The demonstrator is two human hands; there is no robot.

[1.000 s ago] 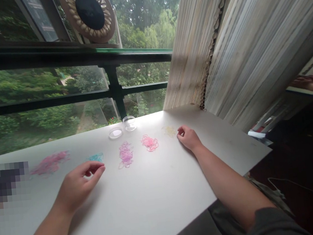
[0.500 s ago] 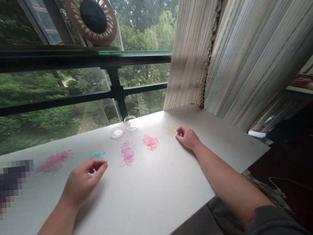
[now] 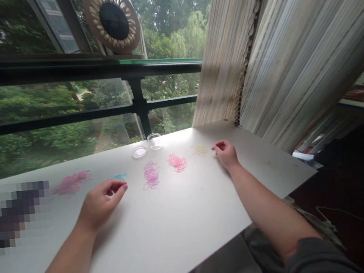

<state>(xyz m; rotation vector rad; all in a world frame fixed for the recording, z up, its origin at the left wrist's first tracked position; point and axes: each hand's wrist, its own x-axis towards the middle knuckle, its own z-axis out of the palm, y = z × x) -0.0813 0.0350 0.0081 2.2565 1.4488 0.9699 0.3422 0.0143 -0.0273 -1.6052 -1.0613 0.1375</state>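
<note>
The left hand (image 3: 97, 205) is just in front of the blue loops (image 3: 121, 176), its grip pressed together at the tips. The right hand (image 3: 228, 154) is just beside the yellow loops (image 3: 200, 150) — fingers curled, grip unclear. Purple loops (image 3: 152, 175) and pink loops (image 3: 177, 163) lie between on the desk (image 3: 182, 213).

White, that surface (image 3: 164, 223), and what colours blazed on it: dusky-pink loops (image 3: 71, 182), teal loops (image 3: 120, 176), lilac loops (image 3: 151, 175), coral-pink loops (image 3: 177, 162), pale-yellow loops (image 3: 200, 150)! The curtain (image 3: 280, 55) flashed cream-and-grey stripes, the railing (image 3: 68, 73) was dark green, the round device (image 3: 113, 21) beige around black.
</note>
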